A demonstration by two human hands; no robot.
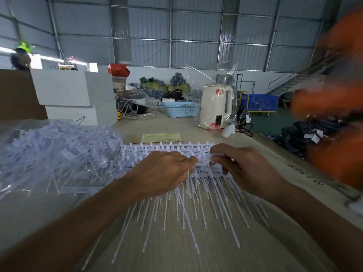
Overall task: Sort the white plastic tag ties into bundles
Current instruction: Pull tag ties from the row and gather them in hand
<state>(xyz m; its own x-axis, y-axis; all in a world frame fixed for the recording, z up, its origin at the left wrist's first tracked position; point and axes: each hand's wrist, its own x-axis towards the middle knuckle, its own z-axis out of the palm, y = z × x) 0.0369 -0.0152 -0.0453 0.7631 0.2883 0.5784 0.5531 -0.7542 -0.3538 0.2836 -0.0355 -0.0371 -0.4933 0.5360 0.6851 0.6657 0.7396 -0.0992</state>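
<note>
The left hand [163, 171] and the right hand [238, 167] meet at the centre of the frame, fingertips pinched together on the same small cluster of white tag heads [203, 160], thumb and forefinger of each hand closed on the plastic from opposite sides. Both are equally near the work; neither has to reach.

The piece they hold belongs to the laid-out tag ties [176, 152], a flat sheet of them resting on the desk [196, 252]. The heads run in a row across the frame, left to right, just above the knuckles, while the thin tails [196, 209] point down the frame toward the person and fan slightly outward. So the long axis of each tie runs from upper frame to lower frame, crosswise to the line between the two hands. My judgement is that any gathering into a bundle depends on keeping those tails parallel, since several already cross each other below the left wrist.

To the left of the left hand, touching the sheet's edge, a large loose heap of tag ties [59, 154] lies on clear plastic wrap, tangled in all directions.

Beyond the heads, in the middle of the frame, lies a yellow printed slip [161, 138]. Farther up stand a white kettle [215, 106] and a light blue basket [181, 108], well clear of the work. An orange blur [337, 99] fills the right edge; I cannot tell what it is.
</note>
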